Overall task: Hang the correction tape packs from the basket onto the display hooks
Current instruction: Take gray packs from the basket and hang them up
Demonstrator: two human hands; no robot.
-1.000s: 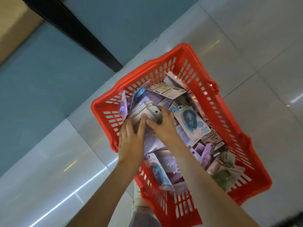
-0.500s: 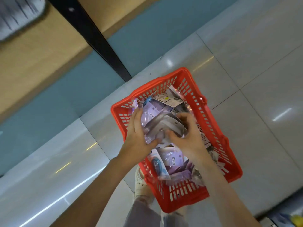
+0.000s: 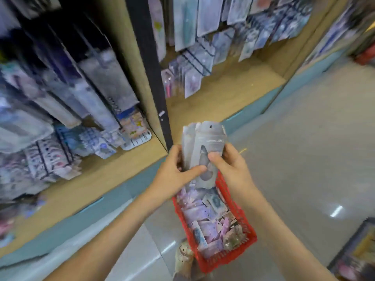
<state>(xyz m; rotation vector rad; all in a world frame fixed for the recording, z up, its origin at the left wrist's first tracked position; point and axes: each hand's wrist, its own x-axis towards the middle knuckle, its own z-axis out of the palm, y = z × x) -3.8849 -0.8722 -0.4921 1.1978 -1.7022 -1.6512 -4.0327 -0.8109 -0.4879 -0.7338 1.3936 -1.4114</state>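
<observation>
Both hands hold a small stack of grey correction tape packs (image 3: 205, 147) upright above the red basket (image 3: 245, 230), hang holes at the top. My left hand (image 3: 176, 175) grips the stack's left side, its thumb across the front. From the right, my right hand (image 3: 229, 169) grips it too, thumb on the front. More packs (image 3: 205, 218), purple and blue, lie loose in the basket on the floor. Display hooks (image 3: 194, 57) with hanging packs fill the wooden shelf bays ahead, all blurred.
A black upright post (image 3: 150, 74) splits the two shelf bays. The left bay (image 3: 60, 98) is crowded with hanging stationery. Pale floor tiles (image 3: 304, 159) spread to the right. A shoe (image 3: 183, 258) shows beside the basket. Another display (image 3: 357, 254) stands at the lower right.
Both hands have lifted the stack of packs out of the basket. The view has swung up from the floor to the display shelves.
</observation>
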